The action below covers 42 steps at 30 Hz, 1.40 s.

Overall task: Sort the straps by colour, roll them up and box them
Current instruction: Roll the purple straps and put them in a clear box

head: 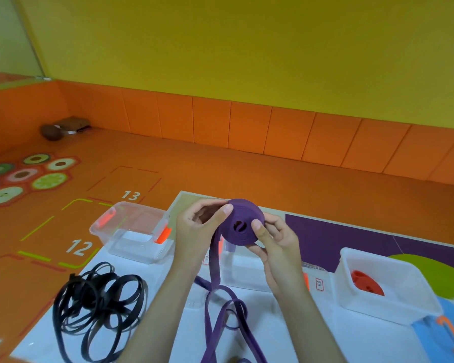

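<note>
The loose end of the purple strap (222,320) is lying in long loops at the near edge of the tabletop (372,341), closest to us. From there it is going up to the purple roll (243,224), which we are holding in the air over the middle of the tabletop. Left of the loops, by the near left edge, the black straps (97,305) are lying in a messy, tangled pile, apart from our arms.

Our left hand (194,231) is gripping the roll from the left. Its thumb is pressing on the top rim and its fingers are curling behind the roll. Our right hand (275,247) is gripping it from the right. Its thumb is pressing on the flat face beside the hole, and its fingers are curling under the roll.

Just behind our hands a clear box (244,273) is sitting, mostly hidden by them. Near the right edge a white box (372,310) is holding a rolled-up orange-red strap (366,284). By the far left corner another clear box with orange clips (131,248) is sitting.

Past the tabletop the orange floor (220,174) is showing the painted numbers 12 and 13. Behind it an orange padded wall (210,121) is standing.
</note>
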{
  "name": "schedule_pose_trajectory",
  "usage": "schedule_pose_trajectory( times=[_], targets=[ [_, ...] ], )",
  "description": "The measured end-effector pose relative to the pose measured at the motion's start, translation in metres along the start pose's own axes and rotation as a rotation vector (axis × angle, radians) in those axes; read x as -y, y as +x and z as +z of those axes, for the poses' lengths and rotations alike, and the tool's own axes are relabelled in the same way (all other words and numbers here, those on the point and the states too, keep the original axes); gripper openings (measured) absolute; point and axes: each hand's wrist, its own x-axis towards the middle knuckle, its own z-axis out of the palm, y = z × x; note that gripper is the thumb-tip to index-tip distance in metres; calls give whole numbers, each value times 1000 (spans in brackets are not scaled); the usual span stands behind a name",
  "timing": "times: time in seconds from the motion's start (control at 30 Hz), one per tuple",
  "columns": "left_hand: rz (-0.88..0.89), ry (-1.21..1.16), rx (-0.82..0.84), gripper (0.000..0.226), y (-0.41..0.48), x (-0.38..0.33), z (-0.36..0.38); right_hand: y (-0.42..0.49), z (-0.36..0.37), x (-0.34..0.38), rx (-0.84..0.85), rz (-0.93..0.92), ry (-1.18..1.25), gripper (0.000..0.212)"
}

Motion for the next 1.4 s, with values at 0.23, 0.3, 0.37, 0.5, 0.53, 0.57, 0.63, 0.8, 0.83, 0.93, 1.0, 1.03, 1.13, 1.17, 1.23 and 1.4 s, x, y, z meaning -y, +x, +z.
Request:
schedule_pose_trajectory(
  times=[0.23, 0.3, 0.37, 0.5, 0.53, 0.57, 0.63, 0.8, 0.83, 0.93, 1.0, 1.03, 1.13, 1.17, 1.23, 1.4],
  targets=[
    [-100, -65, 35, 19, -6, 3, -9, -6, 7, -11, -32, 1, 137, 38],
    [-109, -22, 43, 21, -8, 4, -11, -8, 6, -13, -21, 26, 202, 37],
    [-116, 5, 30, 21, -7, 5, -14, -8, 1, -11, 17, 63, 130, 32],
    [-72, 96, 81, 21, -5, 8, -22, 2, -21, 4, 112, 132, -271, 22],
    [-50, 131, 121, 20, -5, 8, -22, 5, -24, 9, 129, 127, -329, 21],
    [-27, 163, 165, 20, -5, 9, -20, 6, -27, 14, 148, 113, -364, 22],
    [-5, 201, 219, 21, -7, 9, -15, 9, -29, 24, 190, 85, -414, 21],
    [-150, 54, 158, 43, -14, 13, -9, 11, -31, 28, 122, 59, -347, 24],
    [-177, 49, 152, 39, -15, 16, -9, 10, -30, 27, 82, 54, -299, 25],
    [-243, 17, 119, 22, -19, 21, -10, 9, -28, 24, -5, 24, -190, 27],
    [-256, 12, 129, 19, -17, 22, -9, 8, -28, 21, -18, 11, -152, 26],
    [-252, 3, 133, 19, -17, 19, -8, 7, -27, 19, -23, 8, -124, 27],
    [-191, 26, 159, 19, -13, 19, -6, 2, -25, 13, -64, -2, -49, 33],
    [-193, 26, 171, 16, -12, 21, -6, 1, -25, 11, -79, -2, -32, 34],
    [-215, -12, 189, 17, -12, 24, -6, 0, -26, 8, -88, 4, -6, 35],
    [-195, 15, 165, 13, -14, 23, -2, 0, -30, 11, -60, 1, 23, 29]
  ],
)
